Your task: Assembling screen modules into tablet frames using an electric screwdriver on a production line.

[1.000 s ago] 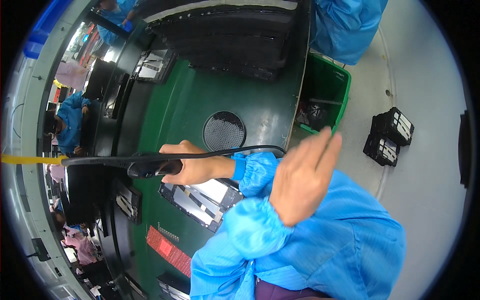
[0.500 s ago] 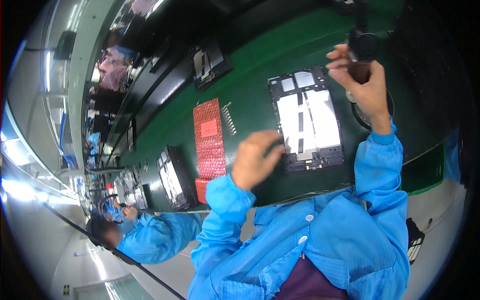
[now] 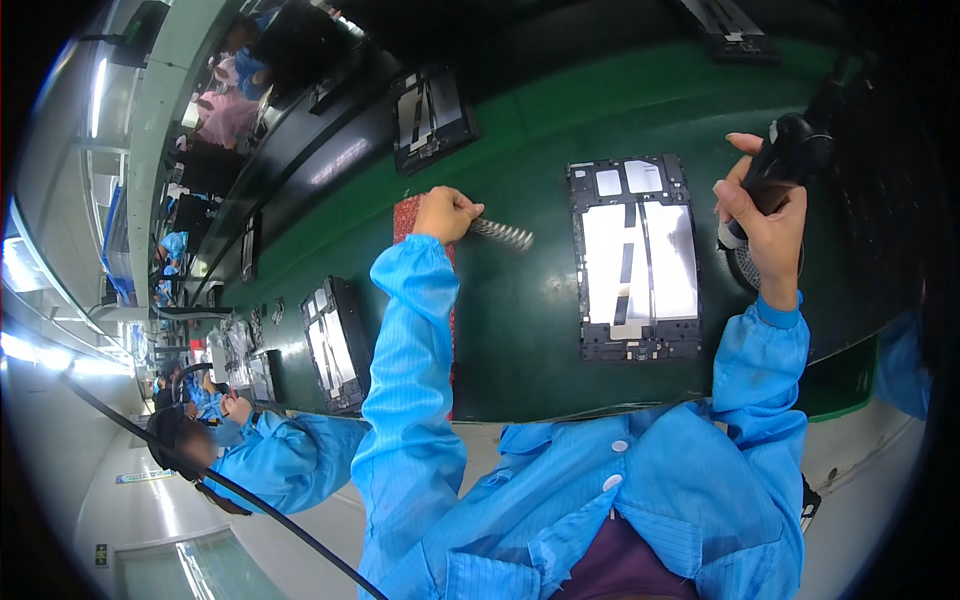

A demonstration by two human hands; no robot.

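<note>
My left hand [image 3: 441, 214] is closed, its fingertips pinching one end of a strip of small silvery parts [image 3: 505, 234], ridged like a coil. That hand is above the red bubble-wrap sheet [image 3: 407, 214], and my sleeve covers most of the sheet. My right hand [image 3: 768, 222] is wrapped round a thick black cylindrical hand tool [image 3: 788, 160] with a pale tip pointing down; its exact kind cannot be made out. Between my hands a tablet-like device [image 3: 640, 265] lies with its inside showing: black frame, silvery panels. Beside my right wrist is a round perforated piece [image 3: 745, 268], partly hidden.
A similar opened device [image 3: 430, 115] lies at the back, another [image 3: 335, 345] at the left, and one more [image 3: 730, 30] at the far right. The green table [image 3: 520, 350] ends near my body. A co-worker in blue [image 3: 280, 455] sits at left. A green bin [image 3: 850, 385] stands at lower right.
My left hand has moved from beside the device to the far left and picked up the silvery strip. My right hand, with the black tool, has shifted right and slightly nearer.
</note>
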